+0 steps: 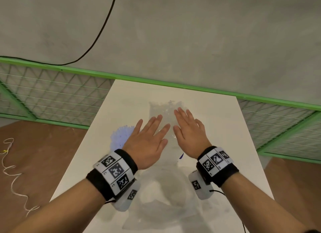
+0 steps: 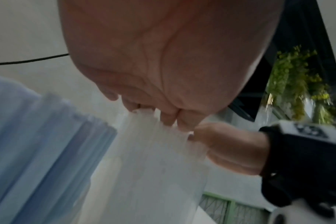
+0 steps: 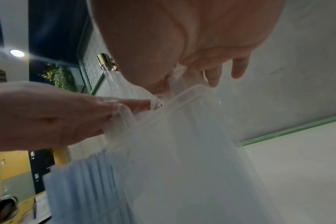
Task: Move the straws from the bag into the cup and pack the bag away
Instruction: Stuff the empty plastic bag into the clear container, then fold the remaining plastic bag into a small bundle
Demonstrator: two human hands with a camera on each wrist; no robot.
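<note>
A crumpled clear plastic bag [image 1: 166, 109] lies under both my hands, at the top of a tall clear container [image 1: 156, 206] on the white table [image 1: 234, 154]. My left hand [image 1: 149, 133] and right hand [image 1: 187, 128] lie side by side, fingers straight, pressing on the bag. In the right wrist view the bag [image 3: 123, 121] is bunched at the container's rim [image 3: 182, 98], under the right fingers [image 3: 213, 75] and the left hand [image 3: 48, 115]. Pale blue straws [image 1: 121, 135] stand bunched just left of my left hand; their cup is hidden. The straws [image 2: 38, 144] also show in the left wrist view.
A green mesh fence [image 1: 52, 97] runs behind the table and along both sides. Across the grey floor beyond it trails a black cable [image 1: 97, 36]. A white string [image 1: 10, 172] lies on the brown floor at the left.
</note>
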